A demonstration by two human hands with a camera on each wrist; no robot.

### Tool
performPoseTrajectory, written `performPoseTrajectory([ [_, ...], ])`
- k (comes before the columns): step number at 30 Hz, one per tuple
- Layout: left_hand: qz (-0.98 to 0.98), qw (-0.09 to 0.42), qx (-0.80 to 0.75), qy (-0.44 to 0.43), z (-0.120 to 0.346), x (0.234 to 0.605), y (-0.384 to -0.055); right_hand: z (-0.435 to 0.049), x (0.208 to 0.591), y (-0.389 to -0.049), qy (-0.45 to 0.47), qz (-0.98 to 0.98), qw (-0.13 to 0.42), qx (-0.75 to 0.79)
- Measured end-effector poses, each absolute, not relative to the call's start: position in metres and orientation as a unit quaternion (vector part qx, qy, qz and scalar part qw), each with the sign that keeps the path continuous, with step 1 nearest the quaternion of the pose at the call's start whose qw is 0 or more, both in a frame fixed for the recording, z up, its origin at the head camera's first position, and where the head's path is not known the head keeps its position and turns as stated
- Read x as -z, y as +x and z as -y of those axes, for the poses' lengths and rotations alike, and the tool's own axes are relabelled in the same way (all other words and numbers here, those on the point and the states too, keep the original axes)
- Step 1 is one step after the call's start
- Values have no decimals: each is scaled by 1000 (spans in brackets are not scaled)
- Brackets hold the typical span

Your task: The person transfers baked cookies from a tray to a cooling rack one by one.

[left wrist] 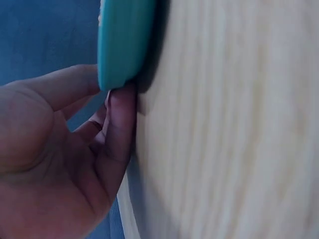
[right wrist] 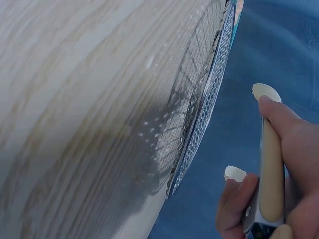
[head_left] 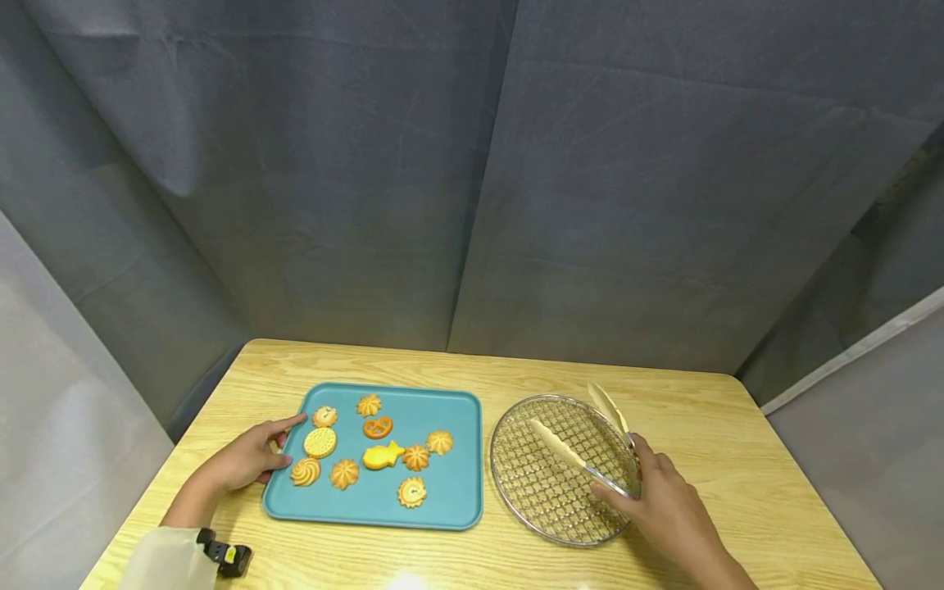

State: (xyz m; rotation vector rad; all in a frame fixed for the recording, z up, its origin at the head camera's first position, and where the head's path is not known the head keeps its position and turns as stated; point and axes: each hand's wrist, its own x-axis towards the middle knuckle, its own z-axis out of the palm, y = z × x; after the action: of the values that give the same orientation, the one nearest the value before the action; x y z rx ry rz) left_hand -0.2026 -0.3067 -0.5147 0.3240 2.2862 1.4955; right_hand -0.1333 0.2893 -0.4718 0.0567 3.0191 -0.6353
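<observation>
A blue-green tray lies on the left half of the table, bearing several cookies, a pretzel and a yellow fish-shaped cookie. My left hand grips the tray's left edge; in the left wrist view the thumb is on the rim and fingers reach beneath it. To the right sits a round wire mesh rack. My right hand holds a pair of tongs with cream tips and metal arms. The tongs' arms are spread apart above the rack, with nothing between their tips.
The wooden table carries the tray and rack side by side, with a narrow strip of wood between them. Grey curtains hang behind the table's far edge and at both sides. A black strap circles the left wrist.
</observation>
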Motion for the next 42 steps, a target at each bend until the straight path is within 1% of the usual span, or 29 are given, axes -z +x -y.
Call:
performPoseTrajectory([
  [9, -817, 187, -533, 117, 309, 520, -203, -277, 471, -130, 3, -979, 22, 204],
  [21, -816, 188, -533, 123, 309, 519, -202, -264, 472, -125, -21, -979, 13, 205],
  [28, -820, 179, -528, 128, 308, 518, -202, -256, 473, -124, -32, -977, 7, 210],
  [35, -822, 176, -525, 132, 309, 518, -202, -246, 475, -125, -38, -976, 12, 213],
  [42, -822, 178, -525, 130, 308, 516, -202, -236, 478, -125, -58, -978, -8, 199],
])
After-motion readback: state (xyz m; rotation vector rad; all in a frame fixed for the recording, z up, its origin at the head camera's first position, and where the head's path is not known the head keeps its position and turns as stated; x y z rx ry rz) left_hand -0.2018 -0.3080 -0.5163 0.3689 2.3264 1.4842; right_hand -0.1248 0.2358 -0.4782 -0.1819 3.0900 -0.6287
